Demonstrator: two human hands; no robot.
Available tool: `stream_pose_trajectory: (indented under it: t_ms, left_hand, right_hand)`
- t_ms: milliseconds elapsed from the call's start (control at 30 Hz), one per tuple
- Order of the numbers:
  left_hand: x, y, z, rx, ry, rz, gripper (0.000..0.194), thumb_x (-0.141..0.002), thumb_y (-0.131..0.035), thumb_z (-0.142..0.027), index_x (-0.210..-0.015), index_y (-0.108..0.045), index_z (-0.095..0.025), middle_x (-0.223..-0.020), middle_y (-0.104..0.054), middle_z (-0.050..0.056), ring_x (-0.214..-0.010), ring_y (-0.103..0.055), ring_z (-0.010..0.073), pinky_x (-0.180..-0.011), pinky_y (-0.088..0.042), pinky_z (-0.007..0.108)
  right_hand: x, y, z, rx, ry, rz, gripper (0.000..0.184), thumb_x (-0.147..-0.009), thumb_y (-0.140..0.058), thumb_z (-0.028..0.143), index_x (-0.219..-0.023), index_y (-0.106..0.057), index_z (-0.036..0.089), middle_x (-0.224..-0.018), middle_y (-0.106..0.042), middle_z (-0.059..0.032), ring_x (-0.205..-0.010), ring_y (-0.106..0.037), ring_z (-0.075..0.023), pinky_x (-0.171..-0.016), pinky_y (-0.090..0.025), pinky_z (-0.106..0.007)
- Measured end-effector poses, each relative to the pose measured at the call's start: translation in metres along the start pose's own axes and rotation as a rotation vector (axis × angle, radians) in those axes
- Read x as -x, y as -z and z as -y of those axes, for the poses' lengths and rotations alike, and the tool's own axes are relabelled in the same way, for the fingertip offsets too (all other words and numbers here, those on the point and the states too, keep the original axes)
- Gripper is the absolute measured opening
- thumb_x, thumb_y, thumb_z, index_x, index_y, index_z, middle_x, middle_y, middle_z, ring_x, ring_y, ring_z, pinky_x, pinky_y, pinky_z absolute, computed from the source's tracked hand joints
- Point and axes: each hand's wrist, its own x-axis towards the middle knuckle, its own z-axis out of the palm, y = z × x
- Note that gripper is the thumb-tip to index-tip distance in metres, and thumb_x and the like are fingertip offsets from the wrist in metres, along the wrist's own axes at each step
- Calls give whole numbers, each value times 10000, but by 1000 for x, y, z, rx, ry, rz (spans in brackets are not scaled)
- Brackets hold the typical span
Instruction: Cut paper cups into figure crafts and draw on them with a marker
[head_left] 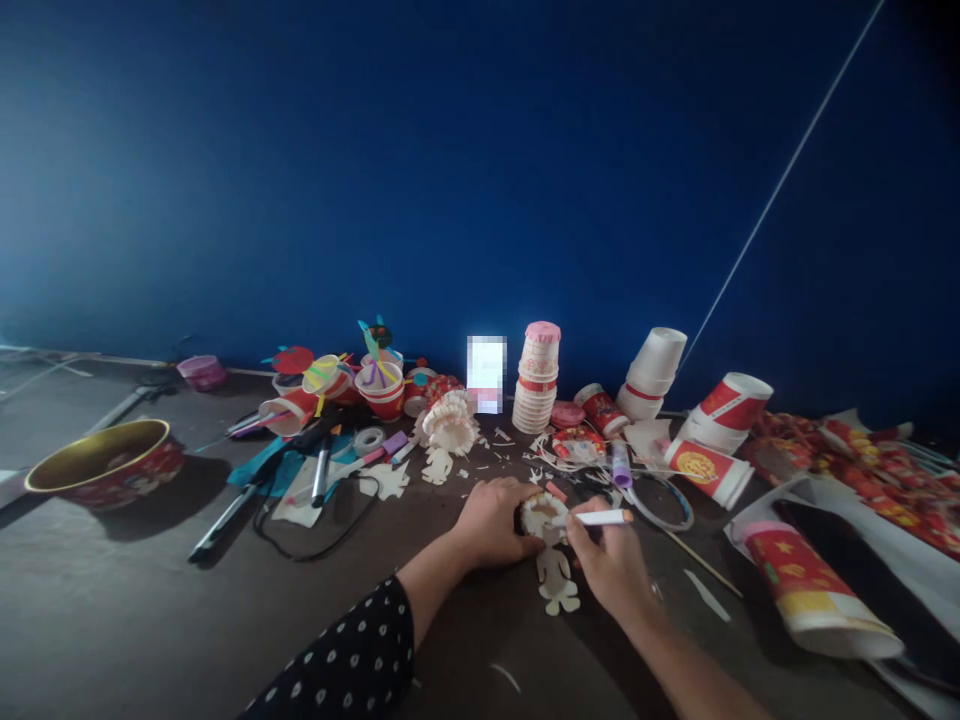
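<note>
"White marker pinched in your right hand?"

"Yep, and my left hand is curled around the frilly top of the paper cutout doll, lying on the counter right under both."

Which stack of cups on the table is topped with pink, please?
It is the upright paper-cup stack, capped pink; the white foam stack beside it tilts and shows no pink.
</note>
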Motion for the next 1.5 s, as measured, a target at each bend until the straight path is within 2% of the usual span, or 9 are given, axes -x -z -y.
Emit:
stream_pose_trajectory:
  t_ms: [467,1067,1500]
  left_hand:
    - [0,-1,1,12,-20,-23,550,-563,-638,-404,-1090,-530,-292,-953,-597,10,-881,-542,213,-794,-382,317]
    - [0,-2,2,-1,-22,-32,544,-561,-633,-407,-1083,-533,-293,-935,-597,13,-869,-548,214,-767,-390,316]
    - [0,0,-1,-27,3,8,557,-581,-626,-423,-1110,-518,-282,-981,-590,19,-900,-539,215,-803,-388,319]
  right_hand:
    - [0,0,2,-40,18,7,212,-785,-441,377,-715,-514,190,-551,-620,-35,-499,-602,-178,-440,-414,-232]
    - [-1,0,3,44,67,40,216,-795,-432,372,-705,-509,192,-525,-604,-20,-485,-579,-168,-453,-383,-229]
    - [1,1,4,23,37,36,190,-770,-448,348,-687,-517,193,-475,-581,-3,-449,-563,-159,-442,-379,-224]
